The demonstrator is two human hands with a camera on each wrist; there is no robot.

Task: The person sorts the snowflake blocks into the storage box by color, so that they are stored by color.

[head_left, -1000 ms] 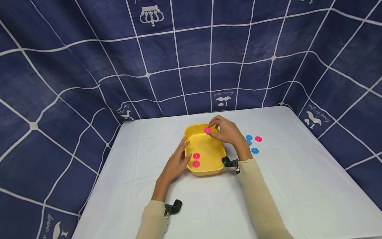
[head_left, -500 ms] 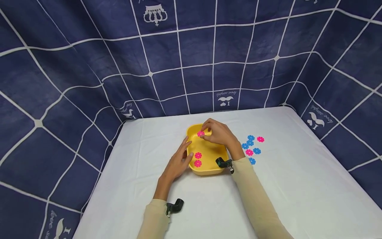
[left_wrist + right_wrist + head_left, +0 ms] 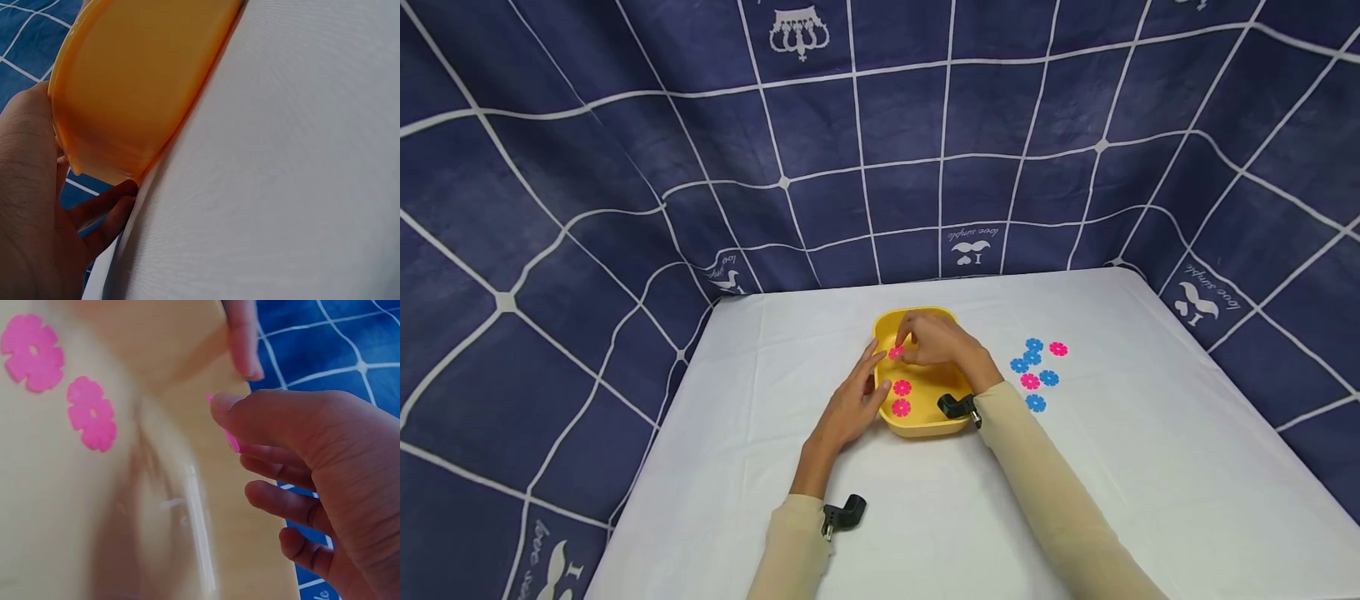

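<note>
A shallow yellow tray (image 3: 925,430) with rounded corners stands on the white-covered table. My left hand (image 3: 853,403) holds its left side, thumb over the rim; in the left wrist view, fingers (image 3: 103,215) reach the outer wall near the base. My right hand (image 3: 936,340) is over the tray's far half, pinching a pink notched flower disc (image 3: 895,353) between thumb and forefinger. That disc (image 3: 232,440) shows nearly edge-on in the right wrist view, close to the tray's wall. Two more pink discs, one farther (image 3: 902,387) and one nearer (image 3: 901,407), lie inside by my left thumb.
Right of the tray, several blue flower discs (image 3: 1049,378) lie loosely grouped with two pink discs, one among them (image 3: 1030,381) and one farther back (image 3: 1058,349). A dark blue curtain (image 3: 902,200) with white grid lines stands behind the table (image 3: 760,392).
My right hand has moved left and slightly nearer with the pink disc, toward the tray's left wall. More loose discs at right have come into sight. My left hand keeps its hold.
</note>
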